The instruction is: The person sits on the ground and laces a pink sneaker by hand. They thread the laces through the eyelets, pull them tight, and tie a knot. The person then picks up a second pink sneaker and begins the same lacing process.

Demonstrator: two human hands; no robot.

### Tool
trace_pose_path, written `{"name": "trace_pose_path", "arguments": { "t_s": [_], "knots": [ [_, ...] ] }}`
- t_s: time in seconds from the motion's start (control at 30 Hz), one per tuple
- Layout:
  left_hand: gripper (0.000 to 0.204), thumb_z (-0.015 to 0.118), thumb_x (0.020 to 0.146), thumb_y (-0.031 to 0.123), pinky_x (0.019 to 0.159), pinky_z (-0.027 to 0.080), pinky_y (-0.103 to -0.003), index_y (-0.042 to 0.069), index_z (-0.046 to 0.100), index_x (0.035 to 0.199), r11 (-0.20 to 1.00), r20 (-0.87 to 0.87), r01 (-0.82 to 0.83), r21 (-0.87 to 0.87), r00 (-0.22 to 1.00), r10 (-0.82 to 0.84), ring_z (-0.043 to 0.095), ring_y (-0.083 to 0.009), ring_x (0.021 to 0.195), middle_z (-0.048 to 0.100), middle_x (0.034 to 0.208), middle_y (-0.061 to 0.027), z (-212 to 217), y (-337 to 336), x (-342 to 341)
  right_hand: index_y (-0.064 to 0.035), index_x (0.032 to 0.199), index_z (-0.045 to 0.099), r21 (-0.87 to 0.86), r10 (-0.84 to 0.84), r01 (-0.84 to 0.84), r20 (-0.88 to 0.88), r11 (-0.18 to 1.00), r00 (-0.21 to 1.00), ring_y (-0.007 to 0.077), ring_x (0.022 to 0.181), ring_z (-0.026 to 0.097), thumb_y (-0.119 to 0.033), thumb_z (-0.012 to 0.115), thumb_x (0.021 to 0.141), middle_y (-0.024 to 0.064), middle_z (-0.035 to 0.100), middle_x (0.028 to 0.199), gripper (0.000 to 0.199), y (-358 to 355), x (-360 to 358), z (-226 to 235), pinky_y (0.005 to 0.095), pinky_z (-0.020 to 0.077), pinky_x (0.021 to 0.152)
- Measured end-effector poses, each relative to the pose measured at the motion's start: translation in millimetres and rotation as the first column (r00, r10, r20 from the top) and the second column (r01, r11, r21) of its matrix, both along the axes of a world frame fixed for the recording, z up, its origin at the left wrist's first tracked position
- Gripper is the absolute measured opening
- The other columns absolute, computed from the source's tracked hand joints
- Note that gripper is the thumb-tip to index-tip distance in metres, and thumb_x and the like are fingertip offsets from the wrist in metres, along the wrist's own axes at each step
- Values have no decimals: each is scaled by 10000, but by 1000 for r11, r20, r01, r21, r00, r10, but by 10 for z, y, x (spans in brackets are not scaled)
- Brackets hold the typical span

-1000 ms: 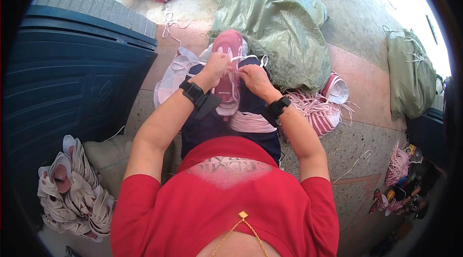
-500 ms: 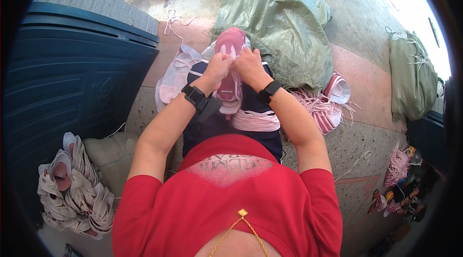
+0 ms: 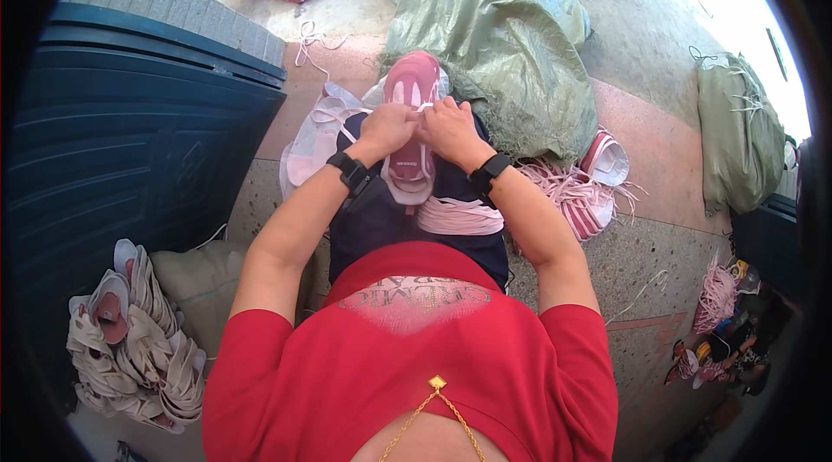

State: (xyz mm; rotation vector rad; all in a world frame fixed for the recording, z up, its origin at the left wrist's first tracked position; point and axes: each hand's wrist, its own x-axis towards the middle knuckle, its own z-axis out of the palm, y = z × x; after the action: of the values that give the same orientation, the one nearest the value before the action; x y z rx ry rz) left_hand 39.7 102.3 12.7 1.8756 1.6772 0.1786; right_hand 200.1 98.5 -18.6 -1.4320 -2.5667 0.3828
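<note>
A pink shoe upper [image 3: 412,76] with pale trim lies lengthwise over my lap, its toe pointing away from me. Both hands meet over its lacing area. My left hand [image 3: 388,128] is closed in a pinch on a whitish shoelace at the left row of eyelets. Opposite it, my right hand [image 3: 451,128] pinches the shoelace [image 3: 424,107] too, fingers bent; the fingertips of both hands nearly touch and partly hide the lace. A bundle of pink laces [image 3: 459,217] rests on my right thigh, just below the shoe upper's heel end.
A green woven sack [image 3: 494,46] lies ahead, with striped pink uppers and laces [image 3: 581,198] at its right. Pale uppers [image 3: 308,146] sit left of my lap. A dark blue metal panel [image 3: 130,124] stands left, stacked white uppers [image 3: 130,341] below it. Another sack [image 3: 737,133] stands right.
My hands have shifted slightly toward me along the shoe upper, both still pinching. A strip of white lace now shows above the fingertips.
</note>
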Motion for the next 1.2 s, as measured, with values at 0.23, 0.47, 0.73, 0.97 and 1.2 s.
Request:
{"name": "trace_pose_path", "arguments": {
  "t_s": [0.23,0.47,0.73,0.97,1.2],
  "knots": [
    [277,595,804,335,648,513,-450,68,667,823,995,-278,60,77,960,-37,652,-353,749,661,785,-175,-134,-13,260,-55,892,620,-185,45,-90,-235,979,971,323,898,533,-181,549,748,131,590,862,204,159,150,-203,449,426,753],
    [206,509,851,224,639,514,-452,40,603,844,966,-307,136,222,950,-63,656,-350,746,658,794,-178,-245,-146,275,-56,891,628,-153,-6,-55,-372,987,928,345,921,539,-136,553,755,146,602,913,175,70,120,-198,456,444,772],
    [124,498,832,127,577,531,-403,40,584,851,949,-313,150,276,948,-58,662,-316,731,642,809,-157,-214,-215,198,-18,860,606,-79,23,-35,-149,996,989,358,917,541,-98,526,756,168,602,903,153,2,15,-237,444,446,780],
    [72,530,793,106,522,523,-307,60,548,845,790,-509,453,413,834,-213,628,-221,666,571,753,-84,-275,-218,236,-31,837,580,-125,-13,-35,-362,992,932,365,825,524,-102,537,758,170,589,830,115,34,98,-203,428,432,746],
    [75,520,825,139,490,494,-334,64,528,832,753,-352,466,465,877,-326,632,-226,661,553,714,-99,141,-327,-1,-59,940,623,-30,-24,11,-485,1000,874,305,966,535,-123,551,800,92,610,994,171,-230,66,-136,415,438,800]
  ]
}}
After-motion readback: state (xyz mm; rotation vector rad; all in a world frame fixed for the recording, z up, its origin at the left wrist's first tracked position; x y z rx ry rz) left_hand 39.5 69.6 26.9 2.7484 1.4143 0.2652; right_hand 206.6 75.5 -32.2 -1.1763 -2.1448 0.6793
